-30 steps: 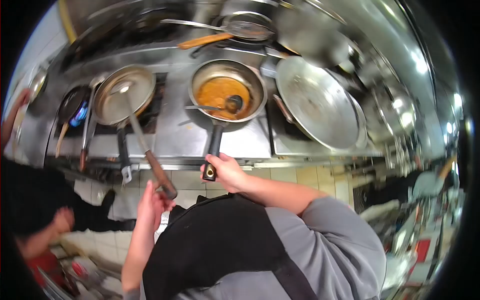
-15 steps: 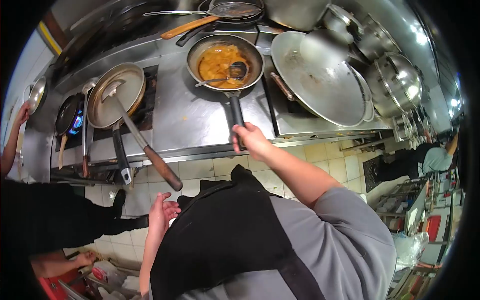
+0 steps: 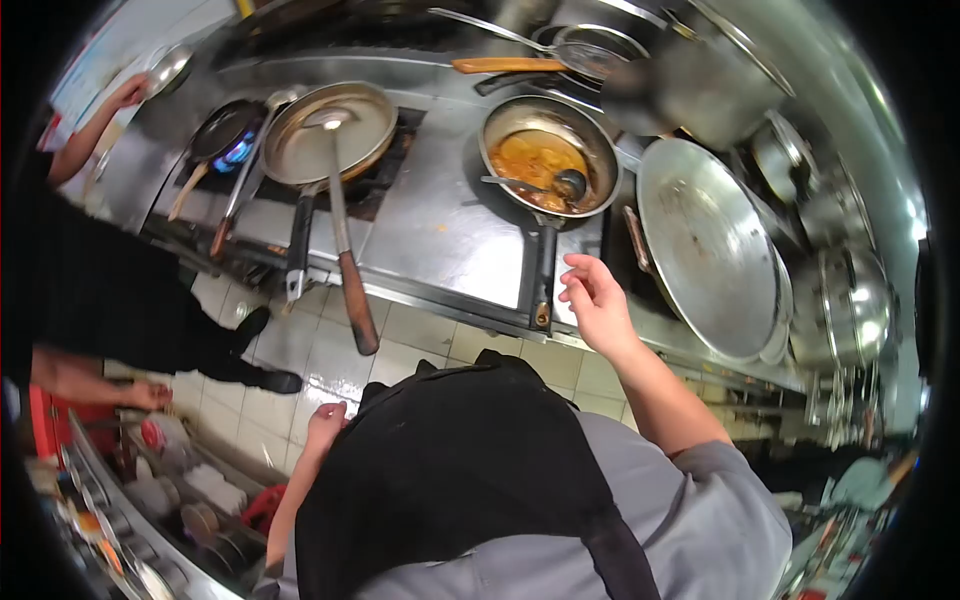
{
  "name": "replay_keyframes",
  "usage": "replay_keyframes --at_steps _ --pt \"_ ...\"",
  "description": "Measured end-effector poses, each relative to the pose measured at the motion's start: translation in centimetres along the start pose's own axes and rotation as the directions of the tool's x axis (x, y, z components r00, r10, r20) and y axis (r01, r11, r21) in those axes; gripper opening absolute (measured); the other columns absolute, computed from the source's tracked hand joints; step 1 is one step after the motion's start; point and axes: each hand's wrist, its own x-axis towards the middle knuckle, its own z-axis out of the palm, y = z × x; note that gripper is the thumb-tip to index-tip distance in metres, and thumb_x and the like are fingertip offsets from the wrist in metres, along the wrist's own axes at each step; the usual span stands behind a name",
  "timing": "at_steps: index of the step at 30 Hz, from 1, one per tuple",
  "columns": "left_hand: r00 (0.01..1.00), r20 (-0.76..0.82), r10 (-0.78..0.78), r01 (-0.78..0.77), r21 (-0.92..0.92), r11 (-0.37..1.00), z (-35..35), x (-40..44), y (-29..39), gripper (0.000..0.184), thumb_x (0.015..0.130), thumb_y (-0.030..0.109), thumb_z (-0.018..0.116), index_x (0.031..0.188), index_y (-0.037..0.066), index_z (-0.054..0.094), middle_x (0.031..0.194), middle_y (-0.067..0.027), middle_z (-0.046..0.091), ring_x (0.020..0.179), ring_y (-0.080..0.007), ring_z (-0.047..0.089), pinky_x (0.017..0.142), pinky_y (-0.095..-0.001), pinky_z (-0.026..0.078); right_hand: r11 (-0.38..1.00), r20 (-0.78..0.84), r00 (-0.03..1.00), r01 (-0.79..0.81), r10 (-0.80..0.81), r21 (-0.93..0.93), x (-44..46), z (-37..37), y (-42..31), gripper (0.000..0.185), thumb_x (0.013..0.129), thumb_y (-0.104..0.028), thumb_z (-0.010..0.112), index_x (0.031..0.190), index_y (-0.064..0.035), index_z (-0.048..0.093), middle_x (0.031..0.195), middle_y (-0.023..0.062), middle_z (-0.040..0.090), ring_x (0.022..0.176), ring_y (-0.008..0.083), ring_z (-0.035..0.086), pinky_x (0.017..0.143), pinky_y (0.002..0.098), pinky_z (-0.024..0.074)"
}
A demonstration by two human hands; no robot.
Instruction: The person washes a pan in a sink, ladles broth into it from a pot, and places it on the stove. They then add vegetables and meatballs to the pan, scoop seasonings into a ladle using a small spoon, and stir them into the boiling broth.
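A frying pan (image 3: 607,150) with an orange-brown sauce (image 3: 540,158) and a ladle (image 3: 569,184) in it rests on the steel counter. Its black handle (image 3: 546,255) points toward me over the front edge. Just right of that handle is my right hand (image 3: 598,305), empty, with its fingers loosely bent and apart. My left hand (image 3: 324,424) hangs low beside my black apron, its fingers loosely curled and partly hidden; nothing shows in it. Further left, a wide pan (image 3: 290,140) sits on a burner, and a wooden-handled ladle (image 3: 345,230) lies across it.
A large oval metal pan (image 3: 705,250) stands at the right, near lidded pots (image 3: 850,310). A blue flame burns under a small black pan (image 3: 225,132). At the left, a co-worker's hand (image 3: 130,92) holds a metal bowl (image 3: 168,70). A strainer (image 3: 598,55) lies behind.
My right hand has let go of the frying pan's handle and moved to its right. My view has turned, so the stove appears shifted rightward. The frying pan stays on the counter.
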Motion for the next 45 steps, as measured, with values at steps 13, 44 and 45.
replay_keyframes --at_steps 13,44,45 --pt "0.847 -0.353 -0.399 0.355 -0.184 0.917 3.1 -12.2 -6.6 0.043 0.088 0.033 0.064 0.11 -0.004 0.059 0.075 -0.0131 0.065 0.06 -0.022 0.066 0.057 -0.0347 0.054 0.791 0.813 -0.13 -0.358 -0.568 0.496 -5.8 8.8 -25.2 0.053 0.083 0.001 0.047 0.135 -0.0023 0.036 0.103 0.0121 0.056 0.083 0.018 0.057 0.077 0.0305 0.0478" --pt "0.118 -0.952 -0.282 0.052 -0.277 0.959 -6.9 -32.1 -11.7 0.025 0.083 0.02 0.063 0.102 0.004 0.063 0.091 -0.0168 0.064 0.086 -0.0317 0.063 0.077 -0.0401 0.05 0.575 0.881 -0.418 0.674 -0.222 0.465 -12.3 37.1 -36.0 0.007 0.077 0.002 0.056 0.076 -0.0003 0.062 0.069 0.0076 0.06 0.065 0.018 0.057 0.06 0.0284 0.0425" --pt "-0.044 -0.983 -0.177 0.052 -0.18 0.982 -8.0 -33.6 -11.3 0.022 0.082 0.016 0.064 0.102 0.005 0.063 0.087 -0.0149 0.062 0.08 -0.0297 0.062 0.074 -0.0385 0.05 0.577 0.871 -0.447 0.664 -0.203 0.475 -12.7 38.3 -36.1 0.006 0.078 0.002 0.057 0.076 -0.0002 0.062 0.069 0.0076 0.06 0.065 0.0178 0.057 0.06 0.0282 0.0425"
